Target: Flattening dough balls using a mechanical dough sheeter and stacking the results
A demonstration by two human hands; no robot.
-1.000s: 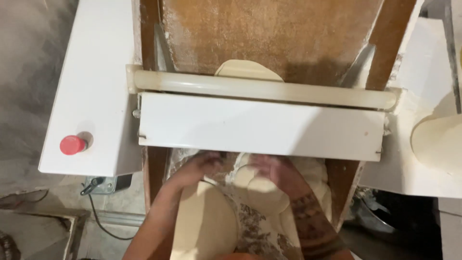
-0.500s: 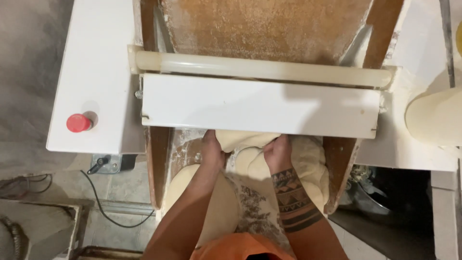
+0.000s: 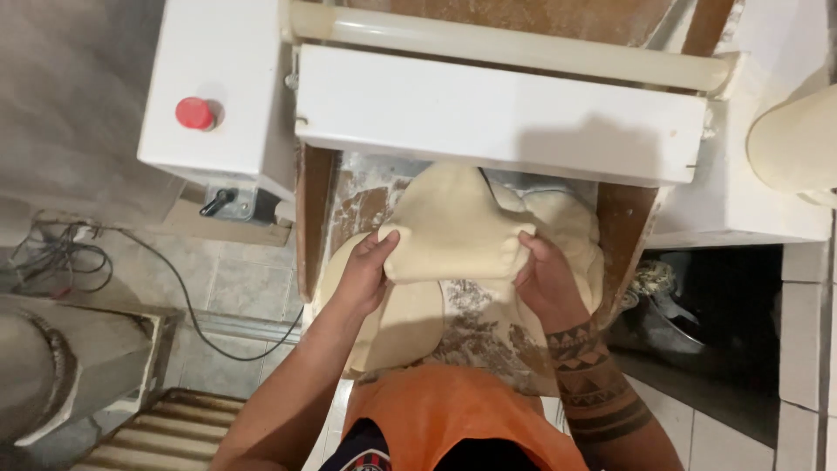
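A flat sheet of pale dough (image 3: 453, 222) comes out from under the white roller housing (image 3: 497, 113) of a dough-sheeting machine. My left hand (image 3: 366, 270) grips the sheet's near left edge. My right hand (image 3: 545, 275) grips its near right edge. Both hold the sheet lifted a little above the floured wooden tray (image 3: 475, 327). More flattened dough pieces (image 3: 397, 323) lie on the tray under and beside the held sheet.
A red round button (image 3: 194, 112) sits on the machine's white left housing, with a black lever (image 3: 218, 202) below it. A pale dough mass (image 3: 798, 144) rests on the white surface at right. Cables (image 3: 61, 262) lie on the tiled floor at left.
The view has shifted down and closer. My hands went from pressing dough near the roller outlet to gripping the edges of a sheet that has come further out toward me.
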